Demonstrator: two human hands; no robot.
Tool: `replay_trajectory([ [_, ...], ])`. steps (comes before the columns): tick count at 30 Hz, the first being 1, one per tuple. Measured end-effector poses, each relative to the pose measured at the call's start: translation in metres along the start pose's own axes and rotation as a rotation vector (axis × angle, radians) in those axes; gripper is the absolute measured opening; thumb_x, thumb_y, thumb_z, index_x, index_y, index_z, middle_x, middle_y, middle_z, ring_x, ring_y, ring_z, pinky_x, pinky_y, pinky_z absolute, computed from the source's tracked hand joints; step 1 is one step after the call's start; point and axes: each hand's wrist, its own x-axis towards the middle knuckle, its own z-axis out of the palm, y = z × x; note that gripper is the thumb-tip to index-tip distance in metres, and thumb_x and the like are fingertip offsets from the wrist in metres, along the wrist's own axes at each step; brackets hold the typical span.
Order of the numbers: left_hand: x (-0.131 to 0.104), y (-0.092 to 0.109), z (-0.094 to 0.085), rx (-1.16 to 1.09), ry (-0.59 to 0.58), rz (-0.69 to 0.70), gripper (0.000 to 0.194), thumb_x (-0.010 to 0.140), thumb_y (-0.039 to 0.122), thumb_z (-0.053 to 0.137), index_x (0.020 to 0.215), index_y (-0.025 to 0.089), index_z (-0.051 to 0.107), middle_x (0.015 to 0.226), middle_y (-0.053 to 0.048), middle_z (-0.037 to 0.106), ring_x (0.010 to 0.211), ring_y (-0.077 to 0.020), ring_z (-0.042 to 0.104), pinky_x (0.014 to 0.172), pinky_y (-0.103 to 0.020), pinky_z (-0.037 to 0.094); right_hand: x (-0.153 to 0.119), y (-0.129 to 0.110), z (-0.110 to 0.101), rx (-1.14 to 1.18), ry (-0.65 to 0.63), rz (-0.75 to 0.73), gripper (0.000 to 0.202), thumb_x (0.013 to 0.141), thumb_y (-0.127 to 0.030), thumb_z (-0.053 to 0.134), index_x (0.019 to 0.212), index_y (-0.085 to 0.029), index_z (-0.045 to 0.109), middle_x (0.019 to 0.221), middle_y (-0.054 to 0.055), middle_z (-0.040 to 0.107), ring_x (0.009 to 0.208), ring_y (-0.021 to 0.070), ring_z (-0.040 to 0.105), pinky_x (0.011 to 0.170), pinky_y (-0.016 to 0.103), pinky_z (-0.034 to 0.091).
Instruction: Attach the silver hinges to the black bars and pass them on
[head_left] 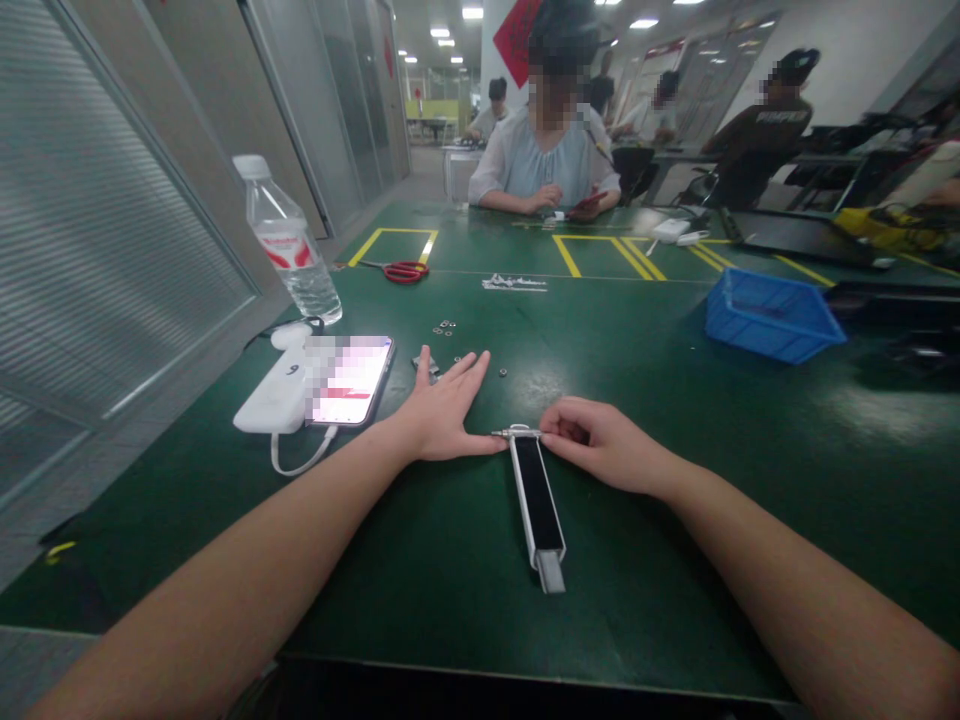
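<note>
My left hand (448, 408) lies on the green table with its fingers spread. Its thumb reaches toward the left end of a thin metal rod (517, 433), and its fingertips are near small loose metal parts. Pinched at its right end by my right hand (592, 438), the rod lies across the top of a long white bar with a black face (538, 495). A flat grey metal piece (551, 573) sticks out of the bar's near end. A small nut (503, 372) sits beyond the rod, and a crumpled silvery piece (426, 366) is partly behind my left hand.
On the left are a water bottle (289, 245), a white power bank (271, 390) and a phone (352, 380) with a cable. Several metal rings (444, 328), red-handled scissors (405, 271), metal rods (514, 284) and a blue basket (772, 315) lie farther back. A person (551, 150) sits opposite.
</note>
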Motion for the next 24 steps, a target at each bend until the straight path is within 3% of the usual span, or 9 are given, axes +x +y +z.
replay_trajectory([
  [5, -0.002, -0.001, 0.001, -0.021, 0.019, -0.010, 0.105, 0.077, 0.074, 0.050, 0.151, 0.010, 0.011, 0.155, -0.020, 0.022, 0.144, -0.0345, 0.019, 0.106, -0.060, -0.026, 0.000, -0.002, -0.001, 0.007, -0.011, 0.005, 0.011, 0.088, -0.024, 0.052, 0.084, -0.017, 0.060, 0.074, 0.001, 0.053, 0.062, 0.0114, 0.048, 0.057, 0.025, 0.041],
  [9, -0.004, -0.001, 0.002, -0.014, 0.084, 0.008, 0.097, 0.077, 0.072, 0.052, 0.148, 0.014, 0.022, 0.150, -0.019, 0.034, 0.140, -0.0370, 0.026, 0.108, -0.064, -0.019, 0.000, -0.002, -0.001, 0.004, -0.005, 0.001, 0.011, 0.088, -0.024, 0.052, 0.083, -0.017, 0.059, 0.074, 0.000, 0.053, 0.062, 0.0114, 0.048, 0.057, 0.025, 0.041],
  [14, -0.008, 0.001, -0.001, -0.001, 0.166, 0.049, 0.085, 0.077, 0.068, 0.056, 0.141, 0.016, 0.035, 0.130, -0.016, 0.053, 0.129, -0.0358, 0.041, 0.109, -0.064, -0.011, 0.000, -0.002, -0.001, 0.009, 0.000, 0.003, 0.011, 0.088, -0.025, 0.053, 0.082, -0.018, 0.059, 0.073, 0.000, 0.052, 0.062, 0.0116, 0.048, 0.057, 0.025, 0.041],
  [18, -0.011, 0.002, -0.005, -0.047, 0.180, 0.081, 0.080, 0.073, 0.065, 0.061, 0.136, 0.020, 0.040, 0.112, -0.009, 0.061, 0.116, -0.0317, 0.050, 0.110, -0.061, -0.001, 0.000, -0.001, -0.001, 0.013, 0.000, 0.007, 0.011, 0.088, -0.025, 0.053, 0.083, -0.018, 0.059, 0.074, 0.000, 0.053, 0.063, 0.0116, 0.049, 0.058, 0.025, 0.042],
  [21, -0.013, 0.003, -0.008, -0.121, 0.193, 0.081, 0.060, 0.083, 0.054, 0.055, 0.132, 0.021, 0.043, 0.100, -0.004, 0.064, 0.104, -0.0257, 0.056, 0.109, -0.056, 0.008, 0.000, -0.001, -0.001, 0.015, -0.003, 0.003, 0.010, 0.088, -0.024, 0.054, 0.083, -0.018, 0.059, 0.074, 0.000, 0.053, 0.063, 0.0115, 0.049, 0.058, 0.025, 0.042],
  [24, -0.013, 0.004, -0.009, -0.151, 0.237, 0.042, 0.035, 0.091, 0.032, 0.045, 0.124, 0.022, 0.049, 0.093, -0.001, 0.066, 0.099, -0.0212, 0.058, 0.105, -0.051, 0.015, 0.000, -0.001, -0.002, 0.018, -0.006, 0.000, 0.010, 0.088, -0.025, 0.053, 0.083, -0.018, 0.059, 0.074, 0.000, 0.053, 0.063, 0.0113, 0.049, 0.058, 0.025, 0.042],
])
